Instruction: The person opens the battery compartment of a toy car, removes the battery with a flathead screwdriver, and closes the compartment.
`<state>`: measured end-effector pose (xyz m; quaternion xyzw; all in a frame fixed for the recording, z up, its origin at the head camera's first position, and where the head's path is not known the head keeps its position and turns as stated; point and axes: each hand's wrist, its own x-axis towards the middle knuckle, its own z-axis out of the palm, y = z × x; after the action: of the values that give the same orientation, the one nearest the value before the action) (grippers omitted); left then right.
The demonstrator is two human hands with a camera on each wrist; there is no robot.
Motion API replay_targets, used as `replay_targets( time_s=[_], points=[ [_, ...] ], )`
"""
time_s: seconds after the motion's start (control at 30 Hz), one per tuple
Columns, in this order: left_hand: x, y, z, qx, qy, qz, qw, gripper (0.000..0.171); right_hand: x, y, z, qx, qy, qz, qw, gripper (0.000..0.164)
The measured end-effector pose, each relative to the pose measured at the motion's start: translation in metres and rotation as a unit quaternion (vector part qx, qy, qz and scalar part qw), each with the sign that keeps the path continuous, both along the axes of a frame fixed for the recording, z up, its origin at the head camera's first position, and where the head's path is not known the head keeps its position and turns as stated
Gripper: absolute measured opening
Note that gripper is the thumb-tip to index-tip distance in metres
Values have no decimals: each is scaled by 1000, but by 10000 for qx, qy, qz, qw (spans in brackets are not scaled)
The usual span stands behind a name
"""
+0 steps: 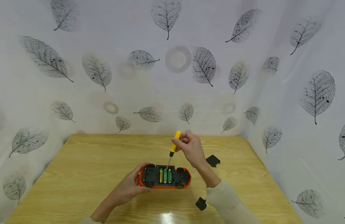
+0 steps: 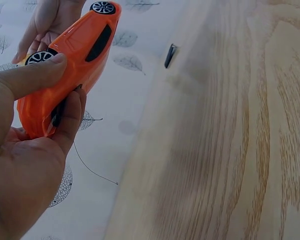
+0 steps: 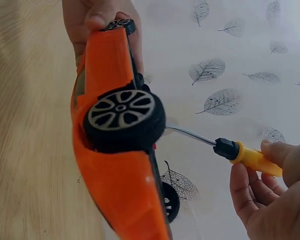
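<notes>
Head view: where do your green-and-gold cylindrical batteries (image 1: 165, 176) lie?
– Crosswise in the underside (image 1: 153, 175) of the orange plastic toy car (image 1: 176, 178); your right hand (image 1: 191, 150), off that side, pinches the yellow-handled metal screwdriver (image 1: 173, 149), tip at their ends.
Left wrist?
– Your left hand (image 2: 27, 170), nearer them, clamps the car's end.
Right wrist?
– Its wheel (image 3: 124, 120) hides your tip.
</notes>
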<state>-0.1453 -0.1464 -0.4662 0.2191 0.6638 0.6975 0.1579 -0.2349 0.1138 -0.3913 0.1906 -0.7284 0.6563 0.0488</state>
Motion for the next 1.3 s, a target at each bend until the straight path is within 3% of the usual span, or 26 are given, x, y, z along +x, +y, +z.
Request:
replay_targets(
  time_s=[0.17,0.4,0.87,1.3],
  points=[
    [1,1,-1,-20,36,9,10000,87,2,-10,-4,170,339,-162,9991,22],
    [1,2,-1,-64,84,20,9999,87,6,-19,-4,236,300,-344,9987,20],
    [1,1,-4,-138,-54,22,9999,88,12,-23,-6,371,361,-32,9987,20],
    [3,0,-6,-32,-147,58,9999,88,18,-27,-11,386,963,287,9942,20]
  ],
)
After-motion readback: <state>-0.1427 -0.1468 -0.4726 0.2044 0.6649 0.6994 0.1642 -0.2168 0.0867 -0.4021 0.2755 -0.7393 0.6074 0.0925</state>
